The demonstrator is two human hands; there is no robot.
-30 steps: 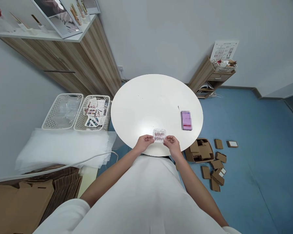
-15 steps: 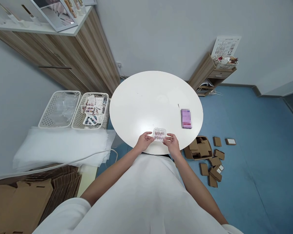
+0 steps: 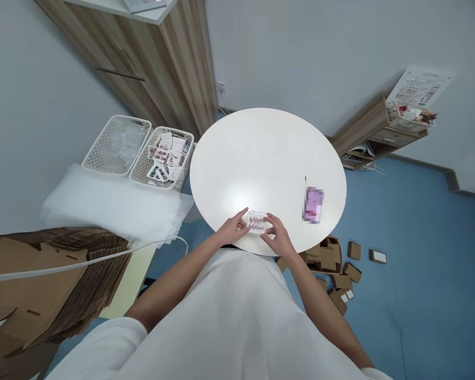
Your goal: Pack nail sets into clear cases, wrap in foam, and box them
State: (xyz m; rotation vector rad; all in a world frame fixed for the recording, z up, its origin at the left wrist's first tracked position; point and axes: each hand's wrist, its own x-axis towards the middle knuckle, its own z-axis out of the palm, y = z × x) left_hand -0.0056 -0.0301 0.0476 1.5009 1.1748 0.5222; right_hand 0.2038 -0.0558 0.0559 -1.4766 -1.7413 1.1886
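Head view, looking down past a white-clad torso. Both forearms reach forward to the near edge of the round white table (image 3: pixel 269 148).

Left hand (image 3: pixel 233 229): thumb and fingers pinch the left end of a small clear case (image 3: pixel 256 222). Right hand (image 3: pixel 279 237): fingers curled in, pinching the right end. The case lies between the two hands, right at the table's near edge. Cannot tell whether it rests on the top or is lifted a little.

Risk, as I judge it: the case is so close to the near edge that a slipped pinch could send it off the rim, into the lap or onto the blue floor. It is smooth plastic held only at its ends by fingertips, so easy to lose. If the lid sprang open, the small pieces inside could scatter. Too small to tell whether it is latched.

Look of the case: rectangular, transparent, shallow, with rounded corners. Rows of small pink and reddish pieces inside; finer detail not readable.

Further out:
- A purple packet (image 3: pixel 313 205), blurred, toward the table's right edge, well apart from the hands.
- Brown cardboard boxes (image 3: pixel 328 253) on the floor below that edge.
- Off the table's left edge, a stack of white foam sheets (image 3: pixel 111 206).
- Beyond the sheets, two white baskets (image 3: pixel 168 158), one full of printed cards.
- A wooden cabinet (image 3: pixel 170 58) against the far wall.
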